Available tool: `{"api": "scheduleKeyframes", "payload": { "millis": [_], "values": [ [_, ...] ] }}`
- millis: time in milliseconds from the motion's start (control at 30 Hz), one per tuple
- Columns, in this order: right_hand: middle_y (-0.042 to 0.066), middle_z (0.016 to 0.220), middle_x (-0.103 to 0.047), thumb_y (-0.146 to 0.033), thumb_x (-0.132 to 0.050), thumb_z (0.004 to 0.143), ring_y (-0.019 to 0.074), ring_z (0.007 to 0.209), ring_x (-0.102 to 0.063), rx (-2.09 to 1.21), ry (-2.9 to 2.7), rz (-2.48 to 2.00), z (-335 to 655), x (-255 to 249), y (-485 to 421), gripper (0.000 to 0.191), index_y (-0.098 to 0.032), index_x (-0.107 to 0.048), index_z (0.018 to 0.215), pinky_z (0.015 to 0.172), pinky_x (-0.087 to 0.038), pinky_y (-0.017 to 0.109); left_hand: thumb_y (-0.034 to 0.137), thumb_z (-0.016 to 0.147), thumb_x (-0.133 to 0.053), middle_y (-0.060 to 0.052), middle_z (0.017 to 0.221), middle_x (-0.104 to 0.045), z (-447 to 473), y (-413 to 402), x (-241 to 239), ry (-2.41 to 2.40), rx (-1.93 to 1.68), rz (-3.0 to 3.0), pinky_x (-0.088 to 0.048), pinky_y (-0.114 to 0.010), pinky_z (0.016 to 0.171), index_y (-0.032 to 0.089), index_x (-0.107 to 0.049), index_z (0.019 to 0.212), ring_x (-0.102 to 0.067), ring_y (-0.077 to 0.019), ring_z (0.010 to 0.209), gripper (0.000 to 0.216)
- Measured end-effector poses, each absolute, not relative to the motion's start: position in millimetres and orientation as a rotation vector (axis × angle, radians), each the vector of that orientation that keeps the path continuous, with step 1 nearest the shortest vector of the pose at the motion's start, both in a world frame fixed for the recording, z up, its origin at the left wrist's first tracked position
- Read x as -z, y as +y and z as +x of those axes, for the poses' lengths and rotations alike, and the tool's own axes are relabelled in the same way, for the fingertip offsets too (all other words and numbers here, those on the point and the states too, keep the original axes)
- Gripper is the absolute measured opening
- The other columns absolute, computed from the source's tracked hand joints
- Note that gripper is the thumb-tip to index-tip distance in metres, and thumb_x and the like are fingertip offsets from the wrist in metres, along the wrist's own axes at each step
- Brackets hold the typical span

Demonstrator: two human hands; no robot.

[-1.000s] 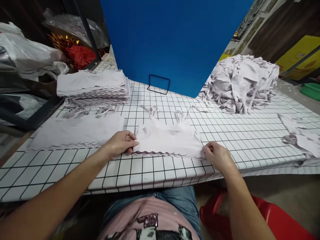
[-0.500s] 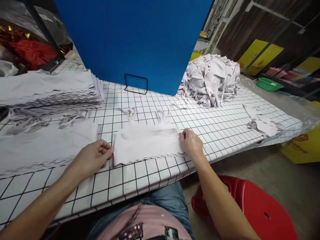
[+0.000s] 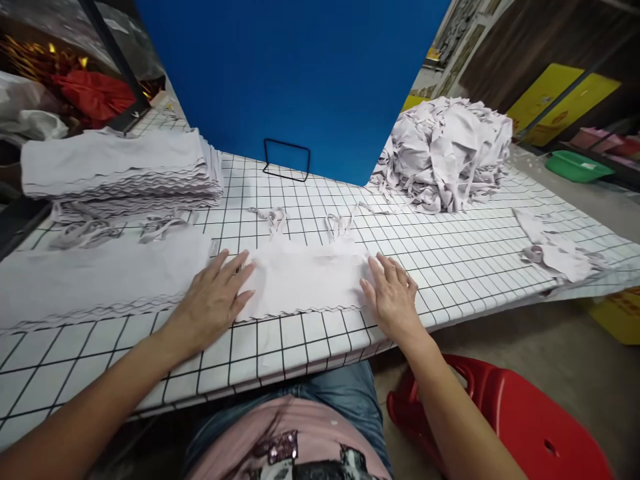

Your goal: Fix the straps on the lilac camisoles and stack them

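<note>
In the head view, the pinch at the two side edges of the pale strappy camisole top (image 3: 305, 283) has been given up over the last second; the left hand (image 3: 205, 303) is now laid palm down with its fingers spread wide, the fingertips at the top's left end; the right hand (image 3: 394, 301) is likewise opened out, fingers loosely bent over the right edge; nothing is gripped by either. The top is laid flat near the front edge of the grid-patterned tablecloth (image 3: 320, 340), between the hands, its thin straps (image 3: 340, 227) pointed to the far side; by this, smoothing seems to have taken over from edge-pulling. To the left, another camisole top (image 3: 115, 273) is laid out, a folded stack (image 3: 120, 163) beyond it; at far right, a crumpled garment heap (image 3: 455, 153) is seen beside the blue panel (image 3: 295, 80).
</note>
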State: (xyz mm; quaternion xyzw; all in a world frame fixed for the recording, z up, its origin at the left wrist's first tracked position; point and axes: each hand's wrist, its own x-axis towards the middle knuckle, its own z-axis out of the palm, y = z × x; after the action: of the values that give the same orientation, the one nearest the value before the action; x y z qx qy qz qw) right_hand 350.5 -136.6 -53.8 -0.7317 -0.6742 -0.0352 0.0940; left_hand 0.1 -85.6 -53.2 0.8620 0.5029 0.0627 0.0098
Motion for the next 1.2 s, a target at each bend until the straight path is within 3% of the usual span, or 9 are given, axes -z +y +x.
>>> {"api": "scheduleKeyframes", "payload": {
  "millis": [433, 633, 733, 967, 1067, 1200],
  "values": [
    [0.009, 0.161, -0.025, -0.053, -0.024, 0.101, 0.0296, 0.147, -0.022, -0.027, -2.185, -2.123, 344.2, 60.6, -138.4, 0.06, -0.022, -0.032, 0.151, 0.11, -0.03, 0.056, 0.045, 0.101, -0.022, -0.007, 0.161, -0.027, -12.6, -87.4, 51.0, 1.552, -0.099, 2.676, -0.03, -0.056, 0.115, 0.018, -0.042, 0.149, -0.012, -0.0367, 0.15, 0.059],
    [0.007, 0.16, -0.028, -0.053, -0.024, 0.101, 0.028, 0.148, -0.023, -0.07, -2.238, -2.132, 345.6, 52.1, -129.9, 0.06, -0.02, -0.034, 0.15, 0.113, -0.028, 0.054, 0.05, 0.098, -0.025, -0.007, 0.158, -0.033, -18.5, -78.7, 58.7, 1.567, -0.164, 2.707, -0.036, -0.058, 0.112, 0.02, -0.045, 0.147, -0.018, -0.0377, 0.148, 0.061],
    [0.007, 0.161, -0.028, -0.053, -0.021, 0.101, 0.0278, 0.148, -0.022, -0.087, -2.233, -2.123, 350.4, 49.4, -127.3, 0.061, -0.018, -0.034, 0.15, 0.113, -0.027, 0.054, 0.051, 0.098, -0.027, -0.008, 0.159, -0.03, -16.9, -74.1, 61.0, 1.504, -0.259, 2.755, -0.031, -0.056, 0.116, 0.019, -0.049, 0.144, -0.014, -0.0358, 0.15, 0.061],
    [0.009, 0.162, -0.023, -0.052, -0.024, 0.101, 0.0285, 0.148, -0.021, -0.095, -2.213, -2.115, 357.4, 56.4, -133.4, 0.064, -0.017, -0.027, 0.153, 0.114, -0.026, 0.054, 0.048, 0.098, -0.031, 0.001, 0.163, -0.021, -17.8, -74.6, 71.3, 1.437, -0.261, 2.718, -0.034, -0.055, 0.115, 0.029, -0.037, 0.151, -0.014, -0.0351, 0.15, 0.056],
    [0.009, 0.16, -0.028, -0.053, -0.026, 0.101, 0.0289, 0.146, -0.025, -0.203, -2.167, -2.072, 363.5, 48.5, -130.9, 0.06, -0.02, -0.033, 0.151, 0.112, -0.028, 0.054, 0.05, 0.097, -0.035, -0.003, 0.162, -0.025, -24.9, -70.7, 76.1, 1.42, -0.337, 2.774, -0.035, -0.057, 0.114, 0.027, -0.038, 0.15, -0.015, -0.0369, 0.149, 0.059],
    [0.011, 0.137, -0.056, -0.051, -0.03, 0.099, 0.0282, 0.127, -0.047, -0.299, -1.89, -2.03, 375.1, 24.5, -94.0, 0.049, -0.022, -0.06, 0.125, 0.099, -0.041, 0.047, 0.048, 0.096, -0.039, -0.009, 0.156, -0.036, -3.4, -62.5, 57.4, 1.358, -0.429, 2.859, -0.037, -0.059, 0.111, 0.022, -0.054, 0.135, -0.022, -0.037, 0.147, 0.05]
  ]
}}
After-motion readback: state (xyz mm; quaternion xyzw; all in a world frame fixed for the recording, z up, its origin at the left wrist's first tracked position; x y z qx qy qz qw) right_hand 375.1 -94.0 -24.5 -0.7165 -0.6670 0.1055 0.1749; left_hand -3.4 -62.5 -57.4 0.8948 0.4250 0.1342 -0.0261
